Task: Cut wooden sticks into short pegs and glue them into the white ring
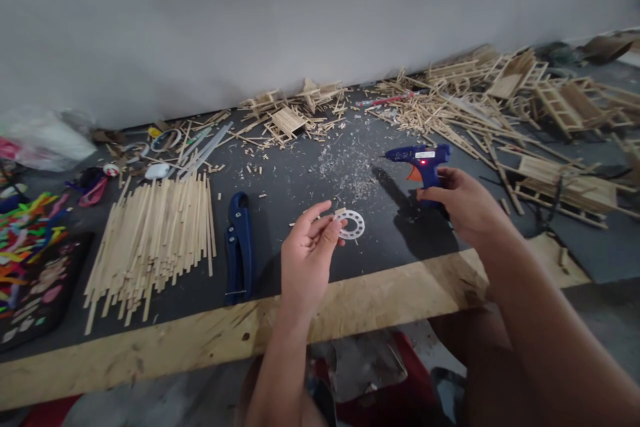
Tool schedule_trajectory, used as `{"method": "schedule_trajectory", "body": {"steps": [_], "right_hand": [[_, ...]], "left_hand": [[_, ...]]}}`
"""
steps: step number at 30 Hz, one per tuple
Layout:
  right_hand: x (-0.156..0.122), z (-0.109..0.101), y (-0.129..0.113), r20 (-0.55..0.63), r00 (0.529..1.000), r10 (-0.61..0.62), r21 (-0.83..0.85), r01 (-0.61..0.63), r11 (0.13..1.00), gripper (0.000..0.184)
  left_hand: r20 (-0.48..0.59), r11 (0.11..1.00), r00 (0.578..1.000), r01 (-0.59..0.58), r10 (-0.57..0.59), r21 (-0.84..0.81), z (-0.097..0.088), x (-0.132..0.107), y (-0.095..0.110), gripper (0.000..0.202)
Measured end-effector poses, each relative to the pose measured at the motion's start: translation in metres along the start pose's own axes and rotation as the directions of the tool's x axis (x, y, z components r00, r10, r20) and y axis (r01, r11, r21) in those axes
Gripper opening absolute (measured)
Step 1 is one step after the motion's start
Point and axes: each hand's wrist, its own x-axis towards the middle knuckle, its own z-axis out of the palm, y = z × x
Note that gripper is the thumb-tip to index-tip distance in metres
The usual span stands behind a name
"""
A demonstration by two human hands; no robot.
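My left hand (pixel 311 243) pinches a flat white ring with holes around it (pixel 356 227) between thumb and fingers, above the dark tabletop. A small piece of wood shows at the ring's upper left, by my fingertips. To the right, my right hand (pixel 457 203) grips the handle of a blue hot glue gun (pixel 417 155). Its nozzle points left, its orange trigger is visible and a red light glows on its side. Blue cutters (pixel 240 247) lie on the table to the left of my left hand.
A pile of thin wooden sticks (pixel 155 247) lies at left, beside colourful strips (pixel 30 240) and a dark patterned case (pixel 47 293). Loose sticks (pixel 425 113) and small wooden frames (pixel 565 100) crowd the back right. Glue scraps (pixel 350 167) litter the middle. A wooden edge (pixel 380 293) borders the front.
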Motion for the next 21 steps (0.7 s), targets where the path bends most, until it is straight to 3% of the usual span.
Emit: {"method": "schedule_trajectory", "body": {"steps": [3, 8, 14, 17, 21], "right_hand": [[-0.012, 0.002, -0.009, 0.113, 0.990, 0.087, 0.142, -0.103, 0.985, 0.020], [-0.036, 0.001, -0.012, 0.237, 0.970, 0.048, 0.229, -0.103, 0.968, 0.018], [-0.051, -0.002, -0.012, 0.553, 0.823, -0.129, 0.161, 0.046, 0.986, 0.015], [-0.055, 0.000, -0.015, 0.576, 0.811, -0.104, 0.070, 0.078, 0.994, 0.018], [-0.060, 0.005, -0.024, 0.540, 0.841, -0.038, -0.031, 0.065, 0.997, 0.021]], "left_hand": [[-0.007, 0.998, 0.999, 0.031, -0.031, -0.046, -0.002, 0.001, 0.000, 0.033], [-0.001, 0.988, 0.994, 0.109, -0.110, -0.113, -0.004, 0.002, 0.004, 0.027], [0.041, 0.974, 0.990, 0.142, -0.136, -0.176, -0.002, -0.001, 0.007, 0.022], [0.029, 0.970, 0.990, 0.143, -0.139, -0.195, 0.000, -0.002, 0.008, 0.019], [0.044, 0.967, 0.989, 0.148, -0.142, -0.207, -0.001, -0.002, 0.009, 0.018]]}}
